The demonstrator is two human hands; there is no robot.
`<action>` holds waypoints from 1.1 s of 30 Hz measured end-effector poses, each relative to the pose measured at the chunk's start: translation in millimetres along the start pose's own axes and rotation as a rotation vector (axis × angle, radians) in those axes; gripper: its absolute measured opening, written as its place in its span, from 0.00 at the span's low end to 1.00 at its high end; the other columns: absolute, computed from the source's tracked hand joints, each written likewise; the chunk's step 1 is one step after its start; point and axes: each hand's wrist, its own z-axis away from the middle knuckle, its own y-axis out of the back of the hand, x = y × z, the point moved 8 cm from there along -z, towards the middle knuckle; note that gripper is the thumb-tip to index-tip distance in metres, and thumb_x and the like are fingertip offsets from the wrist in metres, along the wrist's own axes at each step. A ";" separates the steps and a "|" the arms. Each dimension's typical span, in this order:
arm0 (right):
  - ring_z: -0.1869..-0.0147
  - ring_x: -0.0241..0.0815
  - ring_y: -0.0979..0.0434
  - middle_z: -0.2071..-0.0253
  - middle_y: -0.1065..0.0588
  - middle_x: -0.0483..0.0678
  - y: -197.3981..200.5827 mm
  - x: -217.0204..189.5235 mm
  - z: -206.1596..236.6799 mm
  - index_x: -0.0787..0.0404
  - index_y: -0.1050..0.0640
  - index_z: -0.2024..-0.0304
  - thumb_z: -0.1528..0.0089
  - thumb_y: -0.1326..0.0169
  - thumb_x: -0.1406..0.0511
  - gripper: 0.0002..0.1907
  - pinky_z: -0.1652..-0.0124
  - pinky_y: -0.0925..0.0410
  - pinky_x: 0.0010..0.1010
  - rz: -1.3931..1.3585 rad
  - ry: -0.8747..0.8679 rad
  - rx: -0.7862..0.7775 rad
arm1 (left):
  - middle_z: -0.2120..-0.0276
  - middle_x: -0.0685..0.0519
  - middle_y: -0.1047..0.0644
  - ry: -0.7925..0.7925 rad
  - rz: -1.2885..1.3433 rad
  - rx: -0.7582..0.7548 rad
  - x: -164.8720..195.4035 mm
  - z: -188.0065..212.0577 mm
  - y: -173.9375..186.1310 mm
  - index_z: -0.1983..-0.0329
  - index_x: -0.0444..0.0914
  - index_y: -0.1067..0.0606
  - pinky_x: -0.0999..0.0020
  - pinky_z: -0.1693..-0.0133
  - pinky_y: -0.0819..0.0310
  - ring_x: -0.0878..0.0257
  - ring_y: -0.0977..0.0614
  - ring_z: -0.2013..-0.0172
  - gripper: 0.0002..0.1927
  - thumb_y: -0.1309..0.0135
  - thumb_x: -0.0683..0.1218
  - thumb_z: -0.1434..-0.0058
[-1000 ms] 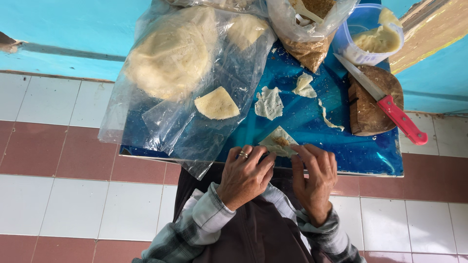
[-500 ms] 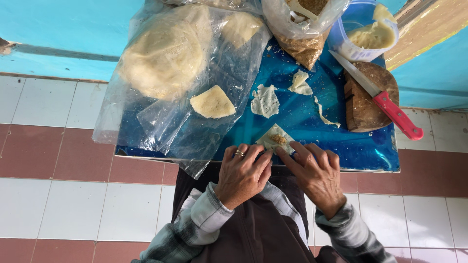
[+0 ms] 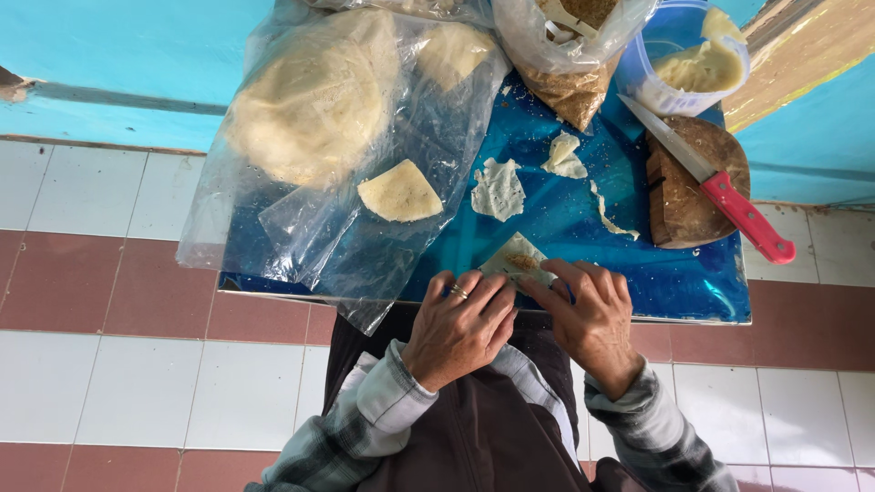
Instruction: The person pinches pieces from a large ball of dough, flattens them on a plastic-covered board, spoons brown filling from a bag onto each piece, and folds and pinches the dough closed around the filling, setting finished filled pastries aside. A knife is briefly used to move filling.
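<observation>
At the lower centre of the frame, a small wrapper with brown filling [image 3: 519, 262] is pinched at the near edge of a blue board [image 3: 583, 210] between the fingertips of the left hand [image 3: 458, 330] and the right hand [image 3: 592, 317], seemingly so the filling is kept in. Dough rounds in clear bags [image 3: 337, 118], torn scraps [image 3: 499, 189], a red-handled knife [image 3: 706, 180] and a tub [image 3: 688, 68] are spread above, over red-and-white floor tiles [image 3: 118, 301] and a turquoise wall [image 3: 109, 46].

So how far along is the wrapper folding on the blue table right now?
Done: none that I can see finished; offcuts lie on the blue table. In hand: left hand and right hand fold one wrapper with brown filling showing. Left: a cut wedge on the plastic, a stack of round sheets in the bag, plus a bag of filling.
</observation>
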 end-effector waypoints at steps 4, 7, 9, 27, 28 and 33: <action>0.51 0.44 0.26 0.49 0.25 0.42 7.2 7.9 -5.9 0.47 0.16 0.54 0.40 0.42 0.75 0.18 0.55 0.34 0.38 -0.074 -0.061 0.034 | 0.50 0.57 0.24 0.000 -0.003 0.017 -0.6 0.1 3.4 0.53 0.42 0.24 0.56 0.47 0.36 0.61 0.25 0.51 0.12 0.41 0.50 0.35; 0.54 0.43 0.28 0.49 0.25 0.42 8.6 20.0 -7.5 0.48 0.16 0.53 0.40 0.42 0.73 0.17 0.55 0.34 0.35 -0.223 -0.187 0.022 | 0.53 0.57 0.24 0.020 0.009 -0.002 -1.3 -1.5 2.8 0.51 0.42 0.23 0.56 0.49 0.36 0.61 0.25 0.53 0.12 0.41 0.49 0.35; 0.55 0.43 0.29 0.50 0.24 0.42 12.5 15.9 -7.9 0.48 0.16 0.54 0.40 0.41 0.73 0.16 0.57 0.35 0.35 -0.225 -0.168 0.028 | 0.53 0.56 0.24 0.032 0.014 0.010 -1.4 -3.3 3.8 0.47 0.40 0.22 0.57 0.50 0.36 0.61 0.25 0.53 0.16 0.41 0.49 0.36; 0.59 0.46 0.22 0.62 0.22 0.48 13.6 28.7 -4.5 0.60 0.17 0.60 0.43 0.32 0.64 0.11 0.62 0.29 0.35 -0.162 -0.510 -0.026 | 0.59 0.53 0.25 0.255 0.107 0.061 -29.9 -10.9 17.5 0.52 0.39 0.22 0.58 0.56 0.33 0.57 0.24 0.59 0.10 0.41 0.43 0.36; 0.60 0.44 0.21 0.62 0.22 0.48 10.1 29.4 -4.2 0.60 0.17 0.61 0.43 0.32 0.64 0.10 0.63 0.29 0.34 -0.194 -0.526 -0.030 | 0.60 0.53 0.25 0.283 0.039 0.052 -32.2 -11.3 18.4 0.54 0.39 0.22 0.58 0.58 0.33 0.56 0.24 0.60 0.09 0.41 0.43 0.37; 0.67 0.39 0.20 0.66 0.21 0.47 -0.6 34.3 -3.1 0.61 0.19 0.62 0.42 0.33 0.67 0.08 0.67 0.29 0.31 -0.306 -0.565 -0.058 | 0.64 0.53 0.26 0.349 0.064 0.023 -32.5 -18.2 16.1 0.62 0.40 0.26 0.57 0.60 0.34 0.56 0.23 0.62 0.05 0.40 0.42 0.38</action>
